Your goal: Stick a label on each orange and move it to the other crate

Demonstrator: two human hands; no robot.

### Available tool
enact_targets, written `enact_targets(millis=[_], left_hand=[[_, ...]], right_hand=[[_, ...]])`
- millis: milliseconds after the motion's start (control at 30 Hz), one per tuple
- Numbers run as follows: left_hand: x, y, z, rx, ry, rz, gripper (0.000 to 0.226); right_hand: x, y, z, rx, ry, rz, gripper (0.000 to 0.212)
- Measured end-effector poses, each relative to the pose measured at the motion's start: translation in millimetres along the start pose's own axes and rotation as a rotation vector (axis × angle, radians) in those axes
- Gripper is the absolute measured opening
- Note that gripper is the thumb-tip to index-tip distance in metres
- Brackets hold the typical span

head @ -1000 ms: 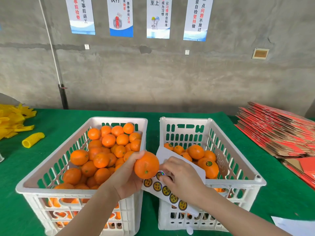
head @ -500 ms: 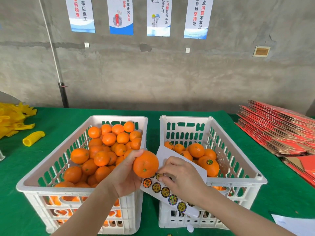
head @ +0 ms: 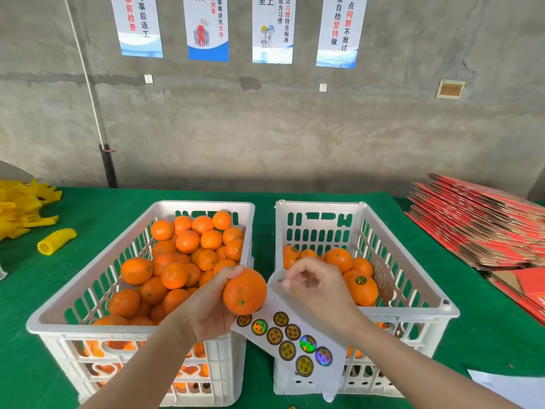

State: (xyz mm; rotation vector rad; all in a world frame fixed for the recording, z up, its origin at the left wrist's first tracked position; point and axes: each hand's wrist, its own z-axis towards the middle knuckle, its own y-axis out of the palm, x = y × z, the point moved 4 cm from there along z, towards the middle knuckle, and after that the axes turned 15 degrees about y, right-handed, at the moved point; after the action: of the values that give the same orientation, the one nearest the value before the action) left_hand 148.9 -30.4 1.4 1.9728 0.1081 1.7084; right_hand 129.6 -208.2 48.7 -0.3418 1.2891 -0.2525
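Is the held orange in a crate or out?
Out. The left hand grips the orange over the label sheet, between left crate and right crate.

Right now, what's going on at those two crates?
A person is labelling oranges. The left hand grips an orange between the crates, just above the sticker sheet. The right hand hovers over the sheet with curled fingers, too blurred to tell whether it pinches a label. The left crate is piled with oranges; the right crate holds fewer, with a labelled orange on top.
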Motion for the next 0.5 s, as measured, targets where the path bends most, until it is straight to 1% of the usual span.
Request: enact_targets(millis=[33,67,133,167,200,267,333,433,500], left_hand=[[-1.7,-2.5,-0.2,-0.007,-0.006,-0.014,0.113],[-2.9,-3.1,-1.3,-0.026,-0.009,-0.029,0.116],[-4.6,-2.8,-4.0,-0.071,-0.015,-0.043,0.115],[-4.6,-2.1,-5.3,-0.094,-0.018,-0.035,0.114],[-4.0,-1.5,-6.8,-0.117,-0.018,-0.014,0.113],[-2.0,0.9,-9.6,-0.173,-0.015,0.038,0.113],[0.6,3.2,-12.9,-0.227,-0.011,0.070,0.114],[0.8,3.9,-16.7,-0.290,-0.036,0.141,0.114],[0.4,7.9,-18.3,-0.366,-0.049,0.236,0.112]], right_hand=[[2.9,-5.3,5.0,0.025,0.051,0.044,0.022],[5.1,-8.3,9.0,-0.002,0.097,0.031,0.034],[7.9,-4.9,11.9,-0.222,0.141,-0.086,0.065],[7.5,-1.1,12.1,-0.321,0.125,-0.180,0.075],[6.1,2.0,12.5,-0.378,0.092,-0.266,0.080],[2.0,5.0,13.7,-0.417,0.034,-0.343,0.079],[-1.8,5.5,14.5,-0.469,0.021,-0.324,0.076],[-1.2,6.6,11.0,-0.629,0.104,-0.319,0.075],[0.4,7.1,9.7,-0.708,0.151,-0.324,0.075]])
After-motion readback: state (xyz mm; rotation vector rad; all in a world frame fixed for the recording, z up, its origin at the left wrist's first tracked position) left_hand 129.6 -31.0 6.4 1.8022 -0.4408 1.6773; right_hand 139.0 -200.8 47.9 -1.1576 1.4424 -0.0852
